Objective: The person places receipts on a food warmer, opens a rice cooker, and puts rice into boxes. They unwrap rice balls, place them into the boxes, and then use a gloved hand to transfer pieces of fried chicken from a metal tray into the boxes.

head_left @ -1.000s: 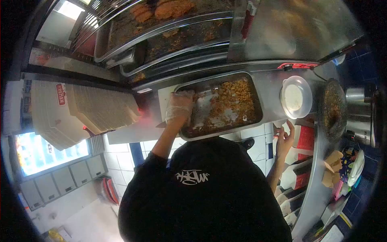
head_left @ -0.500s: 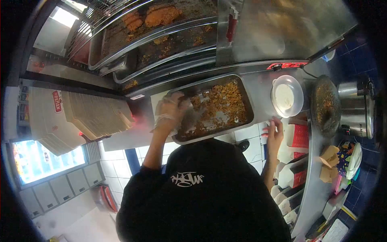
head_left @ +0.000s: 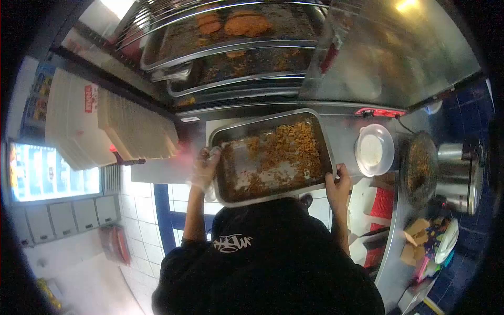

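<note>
A deep metal tray (head_left: 235,153) lies between my hands, slightly tilted, its near edge close to my body. Brown crumbly bits (head_left: 298,144) are heaped mostly in its right half, with thinner scatter toward the left. My left hand (head_left: 205,169), in a clear plastic glove, is closed on the tray's left rim. Bare and without a glove, my right hand (head_left: 338,186) grips the rim near the right front corner, thumb on top. To the right of the tray stands a clear plastic tub (head_left: 375,149) with white contents.
A heated cabinet with racks of fried pieces (head_left: 247,23) rises behind the counter. Stacked cardboard boxes (head_left: 134,126) stand at left. On the right are a dark round pan (head_left: 420,168), a steel pot (head_left: 457,178) and red-and-white cartons (head_left: 380,202) below the counter edge.
My left hand has moved from inside the tray to its left rim. My right hand has come from beside the tub onto the right rim. The tray is now tilted differently.
</note>
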